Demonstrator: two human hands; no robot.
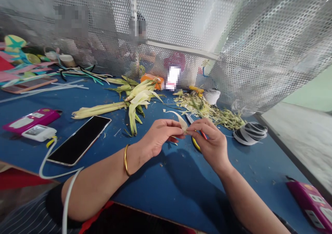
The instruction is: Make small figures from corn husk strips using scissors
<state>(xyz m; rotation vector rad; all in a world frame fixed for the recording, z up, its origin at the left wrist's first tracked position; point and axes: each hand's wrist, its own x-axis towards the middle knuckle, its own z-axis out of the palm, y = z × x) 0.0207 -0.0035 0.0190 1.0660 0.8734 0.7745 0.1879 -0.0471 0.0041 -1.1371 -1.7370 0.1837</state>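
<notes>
My left hand and my right hand meet over the middle of the blue table. Between their fingertips is a pale corn husk strip, its thin end curling up and to the left. Both hands pinch its lower end; the fingertips hide exactly how it is gripped. Partly covered by my right hand, a metal tool with red and yellow handles lies on the table. Beyond my left hand rests a bunch of green and cream corn husks.
Husk scraps are heaped behind my right hand, near a spool of white line. A dark-screened phone and a purple power strip lie left. Another power strip sits right. Perforated clear sheeting hangs behind.
</notes>
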